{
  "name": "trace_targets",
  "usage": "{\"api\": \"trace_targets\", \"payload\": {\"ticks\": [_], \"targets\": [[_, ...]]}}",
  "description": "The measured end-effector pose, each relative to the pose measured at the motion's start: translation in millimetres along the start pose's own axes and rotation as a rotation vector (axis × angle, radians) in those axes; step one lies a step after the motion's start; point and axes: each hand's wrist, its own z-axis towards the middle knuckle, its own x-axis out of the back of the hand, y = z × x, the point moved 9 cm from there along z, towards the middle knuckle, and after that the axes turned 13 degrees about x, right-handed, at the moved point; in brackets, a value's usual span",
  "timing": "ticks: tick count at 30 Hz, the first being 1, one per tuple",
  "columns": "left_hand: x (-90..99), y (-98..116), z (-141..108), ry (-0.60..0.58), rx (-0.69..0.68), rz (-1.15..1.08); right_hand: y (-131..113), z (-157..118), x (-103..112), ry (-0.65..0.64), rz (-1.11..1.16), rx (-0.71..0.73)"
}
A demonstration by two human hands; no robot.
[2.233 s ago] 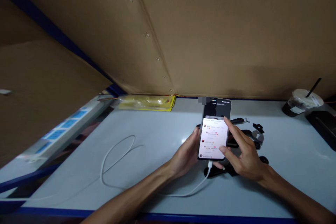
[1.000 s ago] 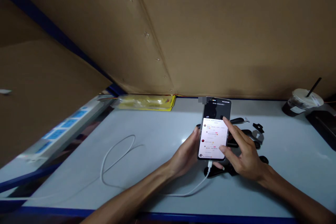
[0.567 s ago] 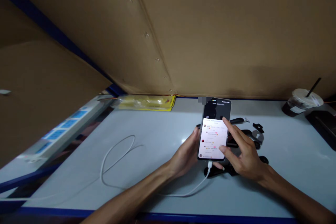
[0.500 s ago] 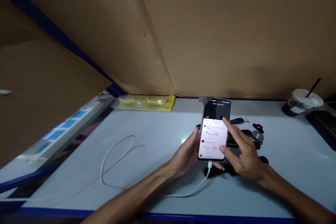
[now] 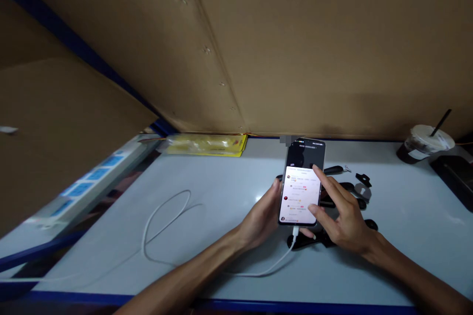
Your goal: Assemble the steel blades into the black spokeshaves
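The white table (image 5: pixel 229 226) is stretching beneath everything, its back edge meeting a brown panel (image 5: pixel 314 49). The left hand (image 5: pixel 260 216) is holding the phone (image 5: pixel 301 192) over black parts (image 5: pixel 306 241), while the right hand (image 5: pixel 345 216) is spreading thumb and forefinger at its screen. The lidded cup (image 5: pixel 419 145) is standing far right. A white cable (image 5: pixel 273 268) is running into the phone's lower end.

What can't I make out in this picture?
In the head view:
- Words on the phone screen: too small.
- Most of the left hand's fingers: behind the phone.
- Full shapes of the black parts on the table: covered by the phone and right hand.
- The black object at far right: cut off by the edge.
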Motion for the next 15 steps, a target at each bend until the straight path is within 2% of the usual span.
{"api": "trace_targets", "payload": {"ticks": [15], "targets": [[0.6, -1.2, 0.1, 0.012, 0.008, 0.003, 0.7, -0.5, 0.2, 0.001, 0.011, -0.008]]}}
